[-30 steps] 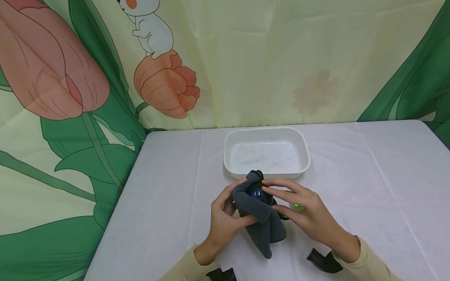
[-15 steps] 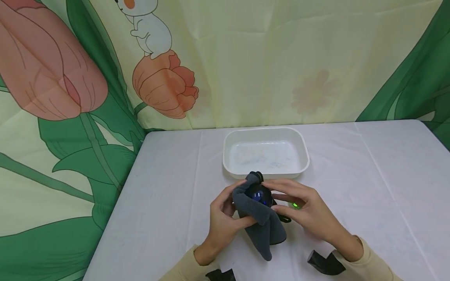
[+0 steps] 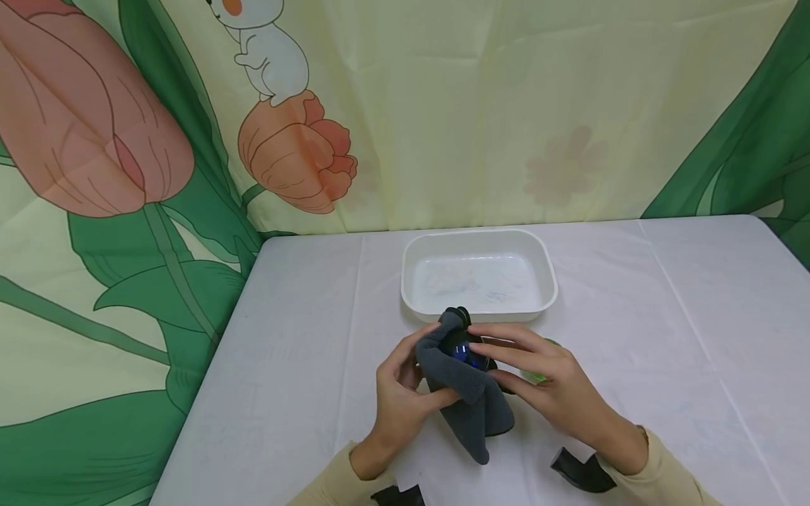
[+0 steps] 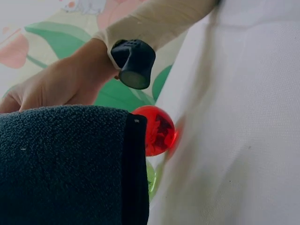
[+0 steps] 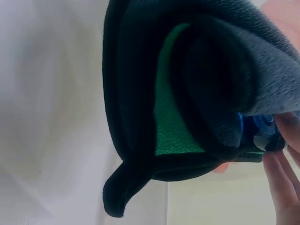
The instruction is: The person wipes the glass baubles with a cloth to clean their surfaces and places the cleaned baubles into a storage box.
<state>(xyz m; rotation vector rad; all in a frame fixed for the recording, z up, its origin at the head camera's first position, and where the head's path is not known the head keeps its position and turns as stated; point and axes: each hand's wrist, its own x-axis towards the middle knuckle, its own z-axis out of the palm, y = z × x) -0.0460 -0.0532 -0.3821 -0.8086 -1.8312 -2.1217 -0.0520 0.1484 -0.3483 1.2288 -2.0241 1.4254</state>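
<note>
While our left hand (image 3: 405, 393) is pinching the grey cloth (image 3: 468, 383), thumb on the near side, our right hand (image 3: 560, 379) is holding the glossy blue ball (image 3: 462, 353), fingertips spread over it. Ball is sitting in the cloth's fold; it's round, so it's giving no clear long axis. Cloth's long axis is running away from us: one end pointing at the white tray (image 3: 506, 317), loose corner pointing back our way, slightly right. We're holding both over the table (image 3: 304, 337), tray's near side. Rounded green object (image 3: 538, 378) is showing past the right hand; red ball (image 4: 158, 131) is showing past the cloth's edge, left wrist view. Floral backdrop (image 3: 455, 126) is hanging behind.
</note>
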